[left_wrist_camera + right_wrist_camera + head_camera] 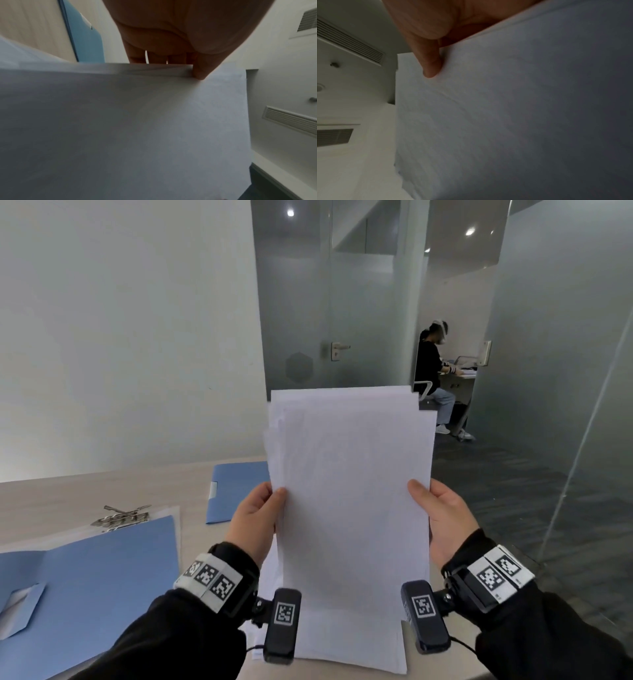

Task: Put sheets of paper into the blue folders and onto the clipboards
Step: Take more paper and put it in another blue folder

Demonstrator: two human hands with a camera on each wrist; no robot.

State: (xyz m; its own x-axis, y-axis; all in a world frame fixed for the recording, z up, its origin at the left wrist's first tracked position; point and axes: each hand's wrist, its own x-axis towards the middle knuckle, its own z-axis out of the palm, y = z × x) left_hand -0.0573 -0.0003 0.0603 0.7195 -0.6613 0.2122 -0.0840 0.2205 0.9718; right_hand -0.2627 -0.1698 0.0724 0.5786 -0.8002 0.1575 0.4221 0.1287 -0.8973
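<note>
In the head view, the left hand (256, 517) and right hand (442, 517) each pinch a side edge of a stack of paper (349, 508) held upright at frame centre (its top edges uneven). An open blue folder (102, 583) lies on a clipboard (120, 517) at lower left on the table (51, 501); another closed blue folder (236, 491) lies behind.

The left wrist view shows the thumb clamping the sheets.

The right wrist view shows the same.
</note>
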